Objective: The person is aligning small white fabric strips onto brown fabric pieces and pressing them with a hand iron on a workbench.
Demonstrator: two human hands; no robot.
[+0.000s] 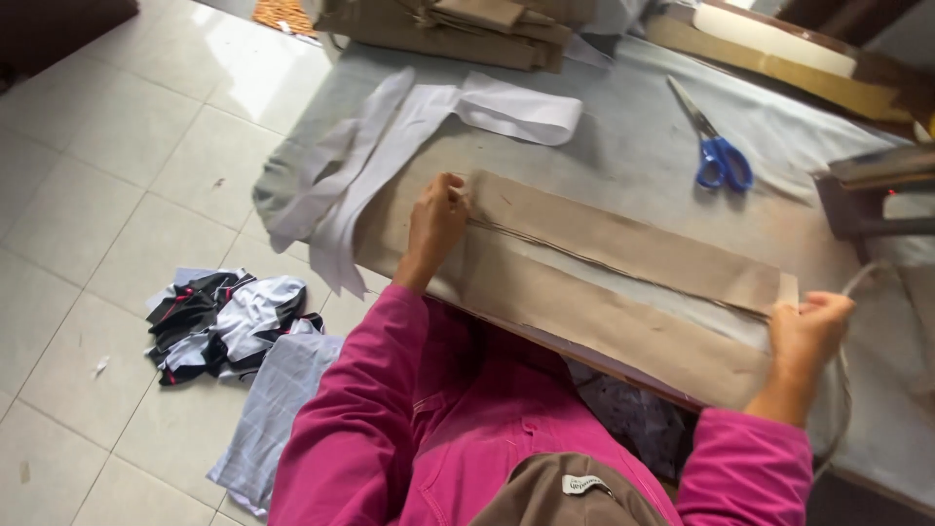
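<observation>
Both arms, in magenta sleeves, reach out over the long brown paper pattern pieces (623,282) that lie lengthwise on the grey-covered work table (633,146). The left hand (435,222) rests at the left end of the pattern pieces, wrist bent, fingers curled down and pinching the paper's edge there. The right hand (806,331) is at the opposite end, closed in a loose fist around the corner of the paper, thumb on top.

Beyond the left end of the pattern pieces, white fabric strips (409,136) trail off the table edge. Blue-handled scissors (713,144) lie on the table past the pattern pieces, blades shut. A stack of folded brown paper (458,29) sits at the table's far edge. On the tiled floor, left of the pattern pieces, is a heap of striped fabric scraps (224,321). No containers are in view.
</observation>
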